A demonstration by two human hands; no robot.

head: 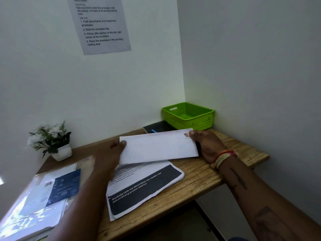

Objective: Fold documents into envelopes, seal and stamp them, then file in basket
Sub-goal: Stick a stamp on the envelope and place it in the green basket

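Envelope (159, 146) w/ stamp, prob., between hands.

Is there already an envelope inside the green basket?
No, the green basket shows only its bare floor; both hands hold the envelope above the desk.

Desk (205, 178): wood, pale, visible grain, matt, rough at the edge.
Basket (188, 117): green plastic, perforated walls, slight sheen.
Envelope (159, 146): white paper, smooth, matt.
Documents (144, 186): printed paper, matt, stacked.
Sleeves (34, 202): clear plastic, glossy.
Pot (63, 153): white, smooth.
Notice (100, 23): paper, matt.
Walls (251, 66): painted, matt.
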